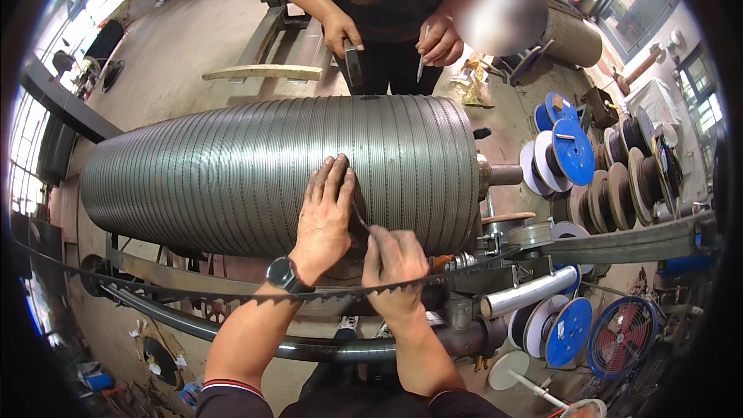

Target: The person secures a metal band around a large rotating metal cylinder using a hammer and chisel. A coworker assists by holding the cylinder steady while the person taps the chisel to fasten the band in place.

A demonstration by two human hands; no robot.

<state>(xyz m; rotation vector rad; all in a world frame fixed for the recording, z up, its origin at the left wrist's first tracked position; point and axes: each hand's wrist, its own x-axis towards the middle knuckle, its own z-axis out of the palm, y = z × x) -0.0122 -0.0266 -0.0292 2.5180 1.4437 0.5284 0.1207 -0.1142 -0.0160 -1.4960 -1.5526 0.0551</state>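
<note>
Head view: the left hand (325, 213) lies flat, fingers extended, on the big grooved metal roller (255, 174), holding nothing. The right hand (393, 263) pinches a thin wire (359, 215) against the roller's lower right. Blue wire spools (573, 151) stand right.

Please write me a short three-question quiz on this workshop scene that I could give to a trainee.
1. True or false: the person's left hand lies flat on the large grey ribbed metal roller.
2. What does the right hand pinch against that roller? A) a blue spool B) a thin metal wire strip C) a wooden plank
3. Fill in: the person's left wrist bears a dark ____.

Key
1. True; its fingers are spread on the ribs.
2. B; the strip runs from the right hand's fingertips up under the left hand's fingers.
3. Wristwatch.
</note>
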